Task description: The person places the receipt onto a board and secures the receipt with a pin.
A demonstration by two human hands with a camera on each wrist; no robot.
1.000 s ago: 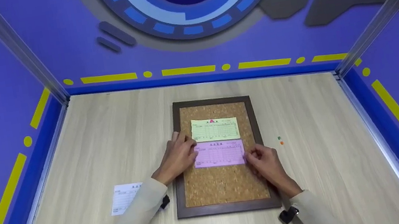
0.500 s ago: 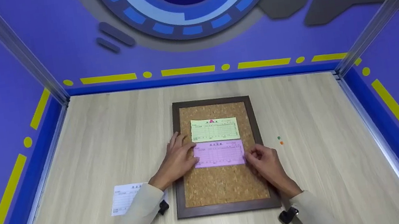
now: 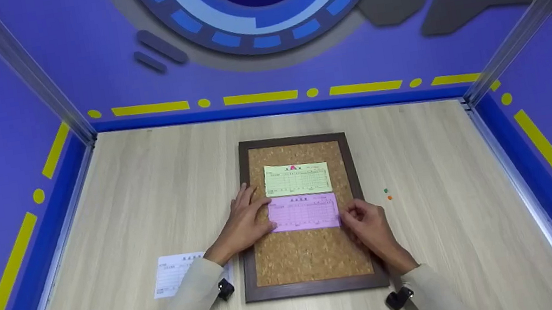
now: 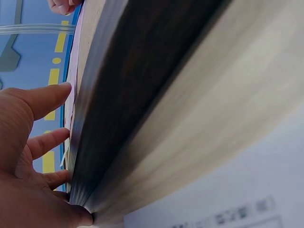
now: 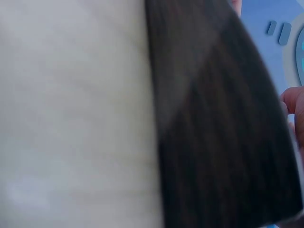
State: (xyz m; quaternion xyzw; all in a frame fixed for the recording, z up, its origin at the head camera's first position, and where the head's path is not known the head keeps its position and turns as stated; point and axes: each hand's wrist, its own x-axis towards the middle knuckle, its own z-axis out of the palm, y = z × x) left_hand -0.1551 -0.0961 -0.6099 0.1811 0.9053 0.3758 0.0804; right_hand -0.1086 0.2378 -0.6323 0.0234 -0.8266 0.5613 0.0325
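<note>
A purple form slip point(image 3: 303, 213) lies flat on a cork board point(image 3: 313, 259) with a dark wooden frame. My left hand point(image 3: 243, 225) rests over the board's left side, its fingers spread. Its thumb and index fingertip touch the slip's left edge; the left wrist view shows these fingers point(image 4: 50, 142) extended past the frame. At the opposite edge, the right hand point(image 3: 371, 225) has curled fingers, and its thumb and index finger pinch the slip's lower right side. Just above lies a pale green form slip point(image 3: 297, 180) with a pink pushpin point(image 3: 292, 167) at its top middle.
A white form slip point(image 3: 174, 277) lies on the wooden table point(image 3: 444, 217), partly under the left forearm. Right of the board are a small green dot point(image 3: 386, 191) and an orange dot point(image 3: 390, 197), perhaps pins. Blue-purple panels point(image 3: 265, 80) enclose the table's back and sides.
The left hand's fingers have spread apart, and its thumb has slid down along the purple slip's left edge. My right hand and the board look almost unmoved.
</note>
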